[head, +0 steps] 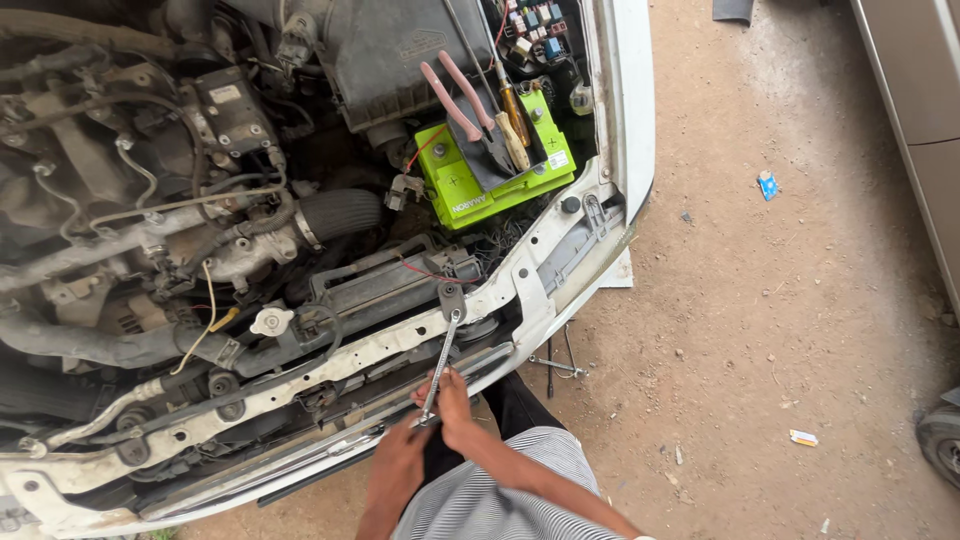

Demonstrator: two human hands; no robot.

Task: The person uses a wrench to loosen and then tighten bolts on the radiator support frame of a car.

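My right hand [452, 402] is closed around the lower end of a long metal wrench [440, 363]. My left hand [400, 460] sits just below it, fingers hidden (I cannot tell whether they grip anything). The wrench slants up from my hands to a fitting on the white front crossmember [300, 380] of the open engine bay. Left of the wrench head is a white radiator cap [270, 320]. Farther up from my hands lies the bright green battery [470, 185], with pink-handled pliers [462, 100] and a wooden-handled screwdriver [513, 128] resting on it.
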